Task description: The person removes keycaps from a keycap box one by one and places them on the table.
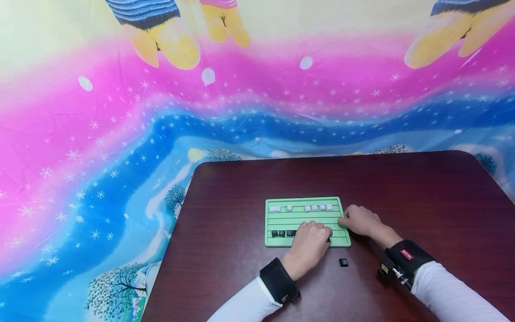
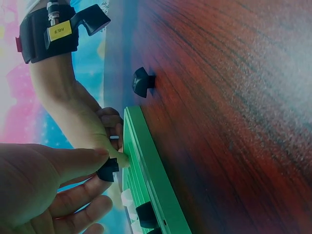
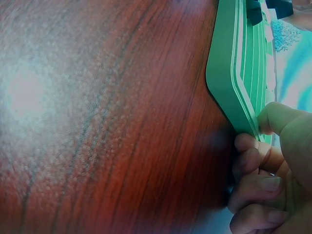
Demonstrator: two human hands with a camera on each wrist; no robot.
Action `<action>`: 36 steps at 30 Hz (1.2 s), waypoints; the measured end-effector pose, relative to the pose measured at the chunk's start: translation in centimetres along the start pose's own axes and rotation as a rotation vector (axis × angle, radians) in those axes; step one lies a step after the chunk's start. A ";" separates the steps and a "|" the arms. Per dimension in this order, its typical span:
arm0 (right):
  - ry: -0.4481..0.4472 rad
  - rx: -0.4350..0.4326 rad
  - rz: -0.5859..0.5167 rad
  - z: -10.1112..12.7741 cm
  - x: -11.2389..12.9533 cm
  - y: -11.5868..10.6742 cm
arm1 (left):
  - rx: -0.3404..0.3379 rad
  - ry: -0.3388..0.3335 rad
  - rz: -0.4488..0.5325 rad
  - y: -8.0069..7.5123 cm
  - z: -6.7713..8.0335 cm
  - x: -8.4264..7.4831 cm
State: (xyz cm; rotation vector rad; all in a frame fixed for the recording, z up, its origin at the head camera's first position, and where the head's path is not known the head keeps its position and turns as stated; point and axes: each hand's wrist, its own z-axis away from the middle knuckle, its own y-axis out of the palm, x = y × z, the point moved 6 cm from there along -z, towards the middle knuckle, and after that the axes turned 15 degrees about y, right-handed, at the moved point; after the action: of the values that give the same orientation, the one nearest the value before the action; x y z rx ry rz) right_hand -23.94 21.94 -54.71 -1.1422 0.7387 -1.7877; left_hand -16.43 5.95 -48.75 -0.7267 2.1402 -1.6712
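Green tray (image 1: 281, 221): under the left fingers, its right edge between the right fingers, apparently pinned there so it won't slide
White keycaps (image 1: 315, 208): beyond the left fingers, along the far groove, gaps between some
Black keycaps (image 1: 281, 233): left of the left fingers, lined along the near groove, seemingly sorted by colour
Loose keycap (image 1: 343, 262): on the table (image 1: 225, 201), nearer the person than the fingers, perhaps left within reach
Left hand (image 1: 310, 243): thumb and forefinger pinch a held keycap (image 2: 108, 170) over the near side; I can't tell whether it touches
Right hand (image 1: 362, 220): thumb over the rim, curled fingers against the outer side, pinching it
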 end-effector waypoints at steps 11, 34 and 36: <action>0.005 0.000 0.012 0.0 0.1 -0.1 | 0.044 0.022 -0.008 0.5 0.4 -0.7; -0.006 0.004 0.001 0.2 0.2 -0.2 | 0.086 0.068 -0.023 1.5 0.7 -2.4; -0.006 0.004 0.001 0.2 0.2 -0.3 | 0.090 0.067 -0.021 1.5 0.7 -2.5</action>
State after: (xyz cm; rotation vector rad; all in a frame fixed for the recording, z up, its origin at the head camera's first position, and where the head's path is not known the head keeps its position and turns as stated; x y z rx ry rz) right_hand -23.91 21.89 -54.37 -1.1443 0.7317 -1.7833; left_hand -14.30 7.11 -50.50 -0.6785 2.0933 -1.8138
